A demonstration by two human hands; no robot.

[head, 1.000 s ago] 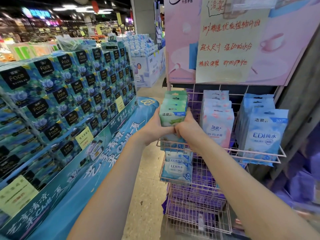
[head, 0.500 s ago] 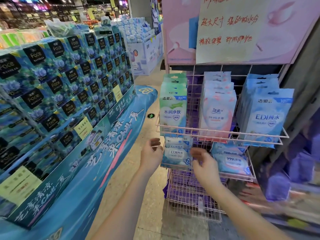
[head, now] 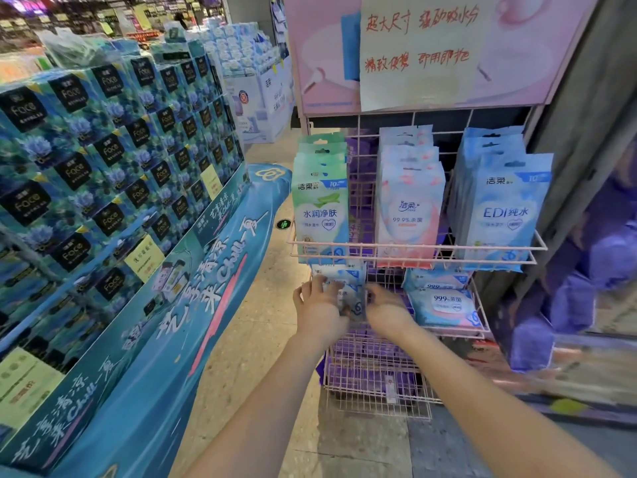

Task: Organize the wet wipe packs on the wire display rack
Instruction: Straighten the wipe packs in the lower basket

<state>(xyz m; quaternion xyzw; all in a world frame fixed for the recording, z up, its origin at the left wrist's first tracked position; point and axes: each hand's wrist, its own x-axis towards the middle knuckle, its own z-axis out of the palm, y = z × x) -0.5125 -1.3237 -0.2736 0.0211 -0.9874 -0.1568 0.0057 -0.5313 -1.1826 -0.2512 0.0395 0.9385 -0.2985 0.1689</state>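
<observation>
Gripping a blue wet wipe pack (head: 350, 298) from both sides on the wire display rack (head: 413, 251), left hand (head: 319, 307) and right hand (head: 387, 310) work beneath the green packs (head: 320, 208) above.

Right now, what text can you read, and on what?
"水润净肤", "10": green packs
"99.9%": pink packs
"EDI纯水": blue packs
"999": lower packs
"Face": stacked boxes
"Chill": blue stand
"即用即抛": paper sign
Price tags: unreadable.
</observation>
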